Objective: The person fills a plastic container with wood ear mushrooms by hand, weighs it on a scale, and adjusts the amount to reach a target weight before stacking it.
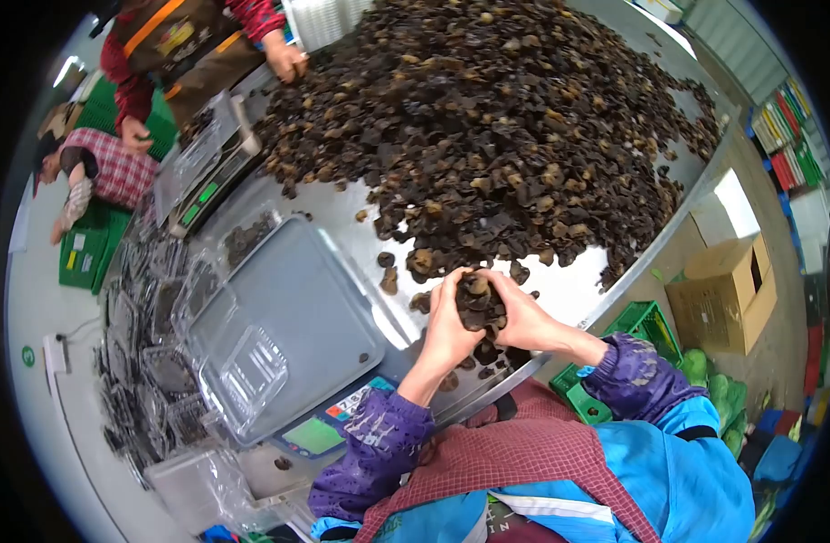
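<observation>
Both my hands are cupped together around a clump of dark brown wood ear mushrooms (480, 303), just above the near edge of the metal table (347, 213). My left hand (446, 330) presses on the clump from the left, and my right hand (526, 317) closes on it from the right. Beyond them a large heap of the same mushrooms (496, 136) covers much of the table, with loose pieces scattered under my hands. To the left stands a grey scale (297, 308) with a lit green display. A clear plastic container (245, 371) sits on its platform.
Many clear plastic containers (134, 335) are piled at the left. A co-worker's hand (285, 60) touches the heap's far edge, near a second scale (214, 176). Another person (107, 167) bends by green crates. At right are a green crate (645, 328) and a cardboard box (718, 294).
</observation>
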